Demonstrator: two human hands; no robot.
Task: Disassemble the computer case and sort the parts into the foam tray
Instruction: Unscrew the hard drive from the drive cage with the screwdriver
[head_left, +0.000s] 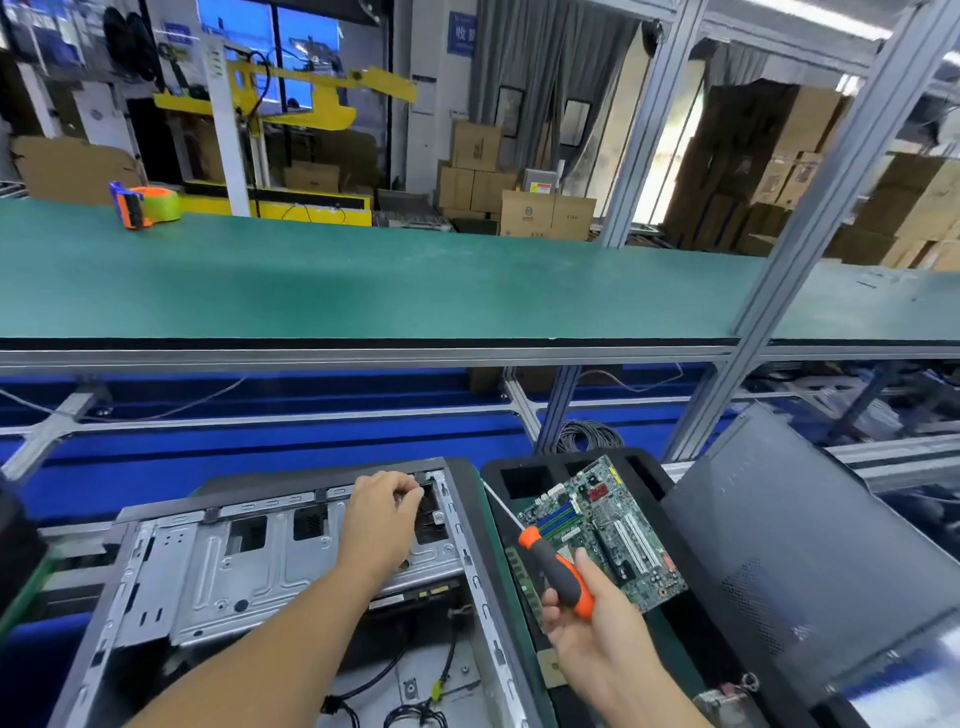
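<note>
The open computer case (223, 566) lies on its side at the lower left, its grey metal drive cage facing up and black cables showing inside. My left hand (382, 512) reaches to the case's far right corner with fingers curled, pinching something small there that I cannot make out. My right hand (587, 618) grips a screwdriver (558, 569) with an orange and black handle, its shaft pointing up and left. To the right of the case lies the black foam tray (644, 467), with a green motherboard (605, 530) lying in it.
A dark case side panel (810, 561) leans at the right beside the tray. A green shelf (363, 286) runs across above, with a tape dispenser (143, 205) on its left end. Aluminium frame posts (810, 218) rise at right. A coil of black cable (589, 434) sits behind the tray.
</note>
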